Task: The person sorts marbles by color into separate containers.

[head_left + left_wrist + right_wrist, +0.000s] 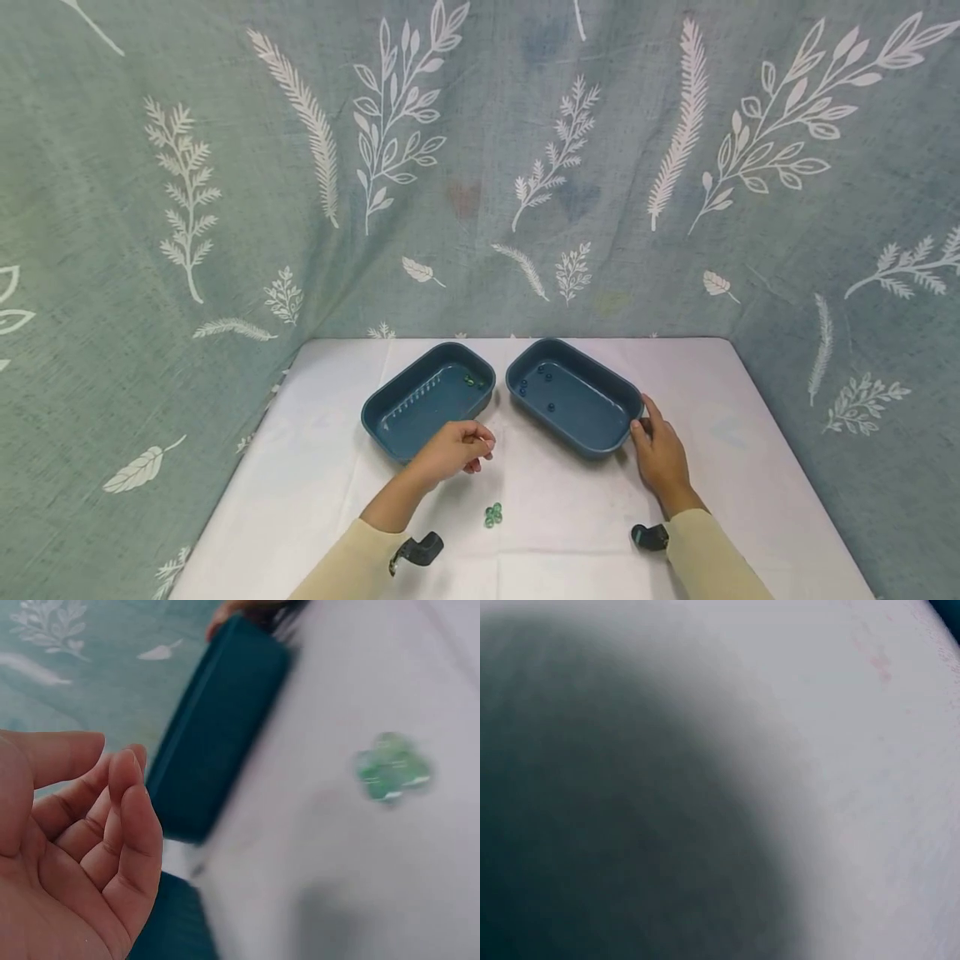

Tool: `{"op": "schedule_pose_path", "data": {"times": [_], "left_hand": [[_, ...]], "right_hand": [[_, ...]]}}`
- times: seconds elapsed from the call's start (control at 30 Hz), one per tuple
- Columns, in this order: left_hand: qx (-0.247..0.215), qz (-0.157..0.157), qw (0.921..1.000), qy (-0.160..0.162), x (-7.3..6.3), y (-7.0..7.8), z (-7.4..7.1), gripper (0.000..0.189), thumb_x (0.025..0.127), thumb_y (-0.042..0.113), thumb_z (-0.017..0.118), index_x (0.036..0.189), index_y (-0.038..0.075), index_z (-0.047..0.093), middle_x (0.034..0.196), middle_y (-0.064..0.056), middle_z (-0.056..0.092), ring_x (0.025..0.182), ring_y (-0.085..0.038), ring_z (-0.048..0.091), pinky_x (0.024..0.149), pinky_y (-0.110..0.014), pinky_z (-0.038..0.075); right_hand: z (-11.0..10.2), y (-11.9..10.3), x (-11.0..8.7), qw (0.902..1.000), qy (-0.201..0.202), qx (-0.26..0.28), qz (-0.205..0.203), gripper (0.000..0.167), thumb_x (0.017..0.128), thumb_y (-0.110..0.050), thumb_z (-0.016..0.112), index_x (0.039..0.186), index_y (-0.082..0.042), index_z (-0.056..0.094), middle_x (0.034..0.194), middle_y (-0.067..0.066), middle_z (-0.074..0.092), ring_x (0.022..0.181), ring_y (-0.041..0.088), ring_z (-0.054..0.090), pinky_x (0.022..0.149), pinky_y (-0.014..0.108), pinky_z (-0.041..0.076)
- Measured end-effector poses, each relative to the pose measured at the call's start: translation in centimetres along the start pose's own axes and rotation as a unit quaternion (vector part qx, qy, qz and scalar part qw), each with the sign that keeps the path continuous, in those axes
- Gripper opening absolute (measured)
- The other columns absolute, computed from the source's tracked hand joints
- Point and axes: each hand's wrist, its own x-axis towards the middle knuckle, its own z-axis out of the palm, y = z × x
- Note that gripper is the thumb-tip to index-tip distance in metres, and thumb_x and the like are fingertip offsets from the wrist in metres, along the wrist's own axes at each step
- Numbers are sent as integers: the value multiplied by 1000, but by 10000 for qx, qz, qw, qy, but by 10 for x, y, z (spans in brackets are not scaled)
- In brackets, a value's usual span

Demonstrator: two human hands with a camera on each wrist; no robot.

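Observation:
My left hand (453, 450) is held over the near edge of the left blue tray (375, 425). Its fingers are loosely bent, the thumb stands apart from them in the left wrist view, and nothing shows between them. A small cluster of green glass marbles (492, 515) lies on the white cloth just nearer than this hand. My right hand (663, 458) holds the right end of the right blue tray (577, 437), thumb and fingers at its rim. Several dark blue marbles (551, 407) sit in that tray. A few green marbles (469, 380) lie in the left tray's far right corner.
White cloth (570, 533) covers the table. Green-blue fabric with white leaf prints (480, 275) hangs behind and at both sides. The two trays stand angled, their near-touching ends toward the back middle. The right wrist view is mostly a dark blur beside white cloth.

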Motion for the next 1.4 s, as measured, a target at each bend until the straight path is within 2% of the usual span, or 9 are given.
{"op": "schedule_pose_path", "data": {"times": [0.13,0.33,0.47,0.73,0.93,1.17,1.4], "left_hand": [[78,-162,9998,-1,-7,-18,11,16,93,14,66,99,-1,67,80,-6,68,60,-16,58,57,-30,52],[564,-317,9979,6,-14,-42,21,6,93,12,66,92,6,68,74,-3,66,58,-16,57,52,-27,49],[765,-290,9966,22,-16,-51,26,4,93,11,65,90,8,68,73,-4,66,56,-15,57,50,-27,48],[700,-377,9967,142,-18,-63,31,5,91,14,68,90,10,68,72,-2,65,57,-15,58,50,-28,51],[737,-406,9962,214,-21,-68,30,6,91,17,68,92,11,67,71,-1,64,56,-14,58,50,-27,50],[725,-444,9963,129,-30,-61,31,5,90,15,69,90,10,68,69,-4,64,55,-14,57,49,-28,50],[1050,-483,9933,91,-34,-60,35,4,89,17,70,90,14,68,67,-4,62,53,-14,56,49,-28,47]], "right_hand": [[1,0,-1,10000,-46,6,34,55,104,-37,40,155,-23,26,122,23,60,115,44,53,99,62,38],[1,0,-1,10000,-64,-18,10,55,104,-37,40,155,-24,25,121,22,60,116,43,52,100,62,37],[2,0,2,10000,-24,-43,-38,55,104,-39,39,155,-25,25,123,22,59,116,43,52,99,62,37],[3,0,0,10000,-25,-29,10,55,104,-38,40,155,-23,26,123,22,59,116,44,52,100,62,37],[1,-2,-1,10000,-51,-28,75,54,104,-36,41,154,-22,26,123,22,58,117,43,51,101,61,36],[0,-2,0,10000,-55,7,27,54,104,-36,41,154,-22,27,120,22,60,114,42,53,99,61,38],[0,0,1,10000,6,-8,-30,55,104,-36,42,154,-22,27,118,21,60,113,42,53,98,61,38]]}}
